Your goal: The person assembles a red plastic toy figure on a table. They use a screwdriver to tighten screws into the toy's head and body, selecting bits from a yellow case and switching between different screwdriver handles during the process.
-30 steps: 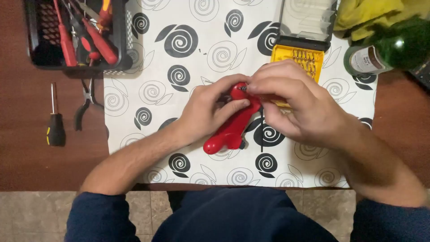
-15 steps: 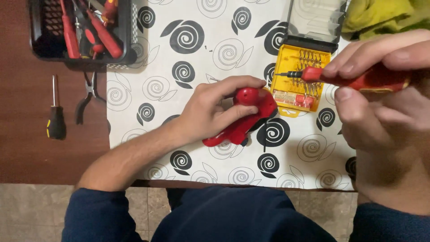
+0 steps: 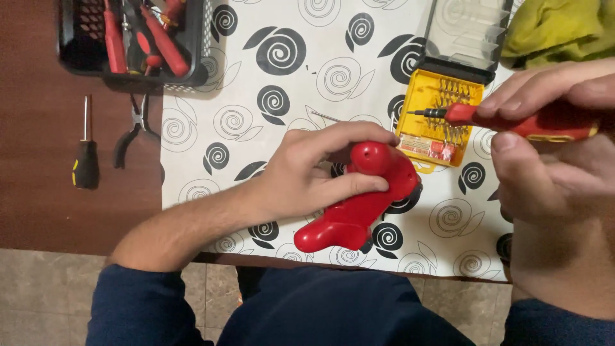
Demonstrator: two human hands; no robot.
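Red plastic toy body (image 3: 359, 205) lies on the spiral-patterned mat (image 3: 282, 77), clamped in my left hand (image 3: 307, 176); my right hand (image 3: 544, 147) pinches the red-handled screwdriver (image 3: 512, 120) over the yellow bit case (image 3: 439, 118) — mid-swap, I judge — the tip must meet a screw hole squarely.

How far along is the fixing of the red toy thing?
Done: the yellow bit case lies open, and the right hand holds a red screwdriver with a bit fitted. In hand: the left hand pins the red plastic piece on the swirl-patterned mat. Left: the screwdriver tip is up over the case, not touching the piece.
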